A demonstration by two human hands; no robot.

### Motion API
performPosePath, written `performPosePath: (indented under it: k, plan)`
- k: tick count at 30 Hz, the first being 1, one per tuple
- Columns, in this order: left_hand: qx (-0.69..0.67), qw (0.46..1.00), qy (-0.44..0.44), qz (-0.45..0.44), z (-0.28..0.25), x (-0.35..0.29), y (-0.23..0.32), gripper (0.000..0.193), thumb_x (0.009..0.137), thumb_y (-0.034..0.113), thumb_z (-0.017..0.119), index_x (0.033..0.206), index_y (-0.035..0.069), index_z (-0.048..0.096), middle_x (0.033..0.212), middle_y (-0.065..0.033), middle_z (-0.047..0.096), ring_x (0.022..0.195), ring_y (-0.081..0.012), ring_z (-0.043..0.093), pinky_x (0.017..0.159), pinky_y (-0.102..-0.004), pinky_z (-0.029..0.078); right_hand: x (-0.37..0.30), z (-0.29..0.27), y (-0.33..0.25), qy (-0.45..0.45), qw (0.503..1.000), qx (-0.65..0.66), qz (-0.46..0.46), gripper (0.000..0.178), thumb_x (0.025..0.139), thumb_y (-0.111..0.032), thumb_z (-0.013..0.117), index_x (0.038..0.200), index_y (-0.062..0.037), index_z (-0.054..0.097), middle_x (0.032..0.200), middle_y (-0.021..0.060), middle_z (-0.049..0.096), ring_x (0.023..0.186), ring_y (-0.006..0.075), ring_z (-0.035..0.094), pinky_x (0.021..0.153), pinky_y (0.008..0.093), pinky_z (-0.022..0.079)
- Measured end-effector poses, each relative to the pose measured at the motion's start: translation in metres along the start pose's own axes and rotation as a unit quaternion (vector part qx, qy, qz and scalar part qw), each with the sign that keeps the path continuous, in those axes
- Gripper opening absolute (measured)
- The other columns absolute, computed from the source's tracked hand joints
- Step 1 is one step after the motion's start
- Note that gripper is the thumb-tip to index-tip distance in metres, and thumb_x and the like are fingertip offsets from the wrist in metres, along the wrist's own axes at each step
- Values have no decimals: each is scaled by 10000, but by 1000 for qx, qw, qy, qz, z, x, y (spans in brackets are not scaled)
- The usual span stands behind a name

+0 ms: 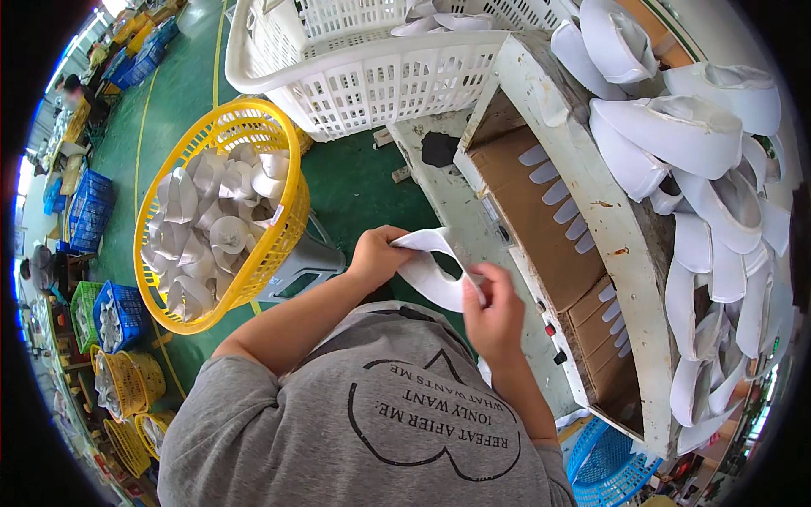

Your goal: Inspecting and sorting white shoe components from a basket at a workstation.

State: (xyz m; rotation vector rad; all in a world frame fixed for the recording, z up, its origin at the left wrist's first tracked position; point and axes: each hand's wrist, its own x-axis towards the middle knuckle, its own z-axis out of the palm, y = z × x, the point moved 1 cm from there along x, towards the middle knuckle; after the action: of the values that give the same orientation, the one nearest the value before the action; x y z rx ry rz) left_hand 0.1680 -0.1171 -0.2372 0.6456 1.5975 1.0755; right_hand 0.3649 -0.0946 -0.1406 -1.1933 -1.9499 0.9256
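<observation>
Fingers (498, 283) closed, my feed shows the left hand (376, 256) pinching one end of a white shoe piece (421, 277), the right hand (494, 317) gripping its other side, left of the cardboard-lined shelf (515, 220). Uneven pulling could crease it, I judge; a slack pinch could drop it. Further left stands a yellow basket (291, 196); right of the shelf, a loose pile (688, 135) a knock might topple.

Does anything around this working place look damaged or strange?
The white frame right of the cardboard compartment has brown marks and worn edges. A black patch interrupts the pale bench; stain or hole, I cannot tell.
</observation>
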Motion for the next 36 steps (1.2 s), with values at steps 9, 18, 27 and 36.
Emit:
performPosePath:
  k: [9,18,27,36]
  plan:
    - [51,986,-146,-70,32,0,4,200,872,145,502,1039,39,530,852,-65,600,725,-149,606,512,-252,469,-1,27,17,-23,900,-317,-298,491,712,-225,721,1156,-109,544,980,109,596,916,225,563,949,432,328]
    - [-170,943,-179,-221,24,-19,28,352,932,347,485,1064,35,581,998,-72,611,898,-187,601,838,-354,471,7,10,52,-74,995,-18,-71,189,770,-108,702,907,8,643,868,96,622,830,206,604,705,289,472]
    - [-327,899,-267,-115,20,-30,35,331,917,214,535,1174,7,501,1063,-94,593,982,-212,593,871,-373,474,-20,13,75,-87,898,371,219,214,877,-219,620,939,-15,610,871,26,604,784,116,552,721,268,437]
    - [-237,937,-235,-98,7,-33,38,320,782,175,715,1015,13,566,916,-58,612,815,-168,619,764,-303,509,-14,9,39,-79,811,478,328,265,893,-247,580,995,-3,575,930,77,628,836,164,598,788,316,467]
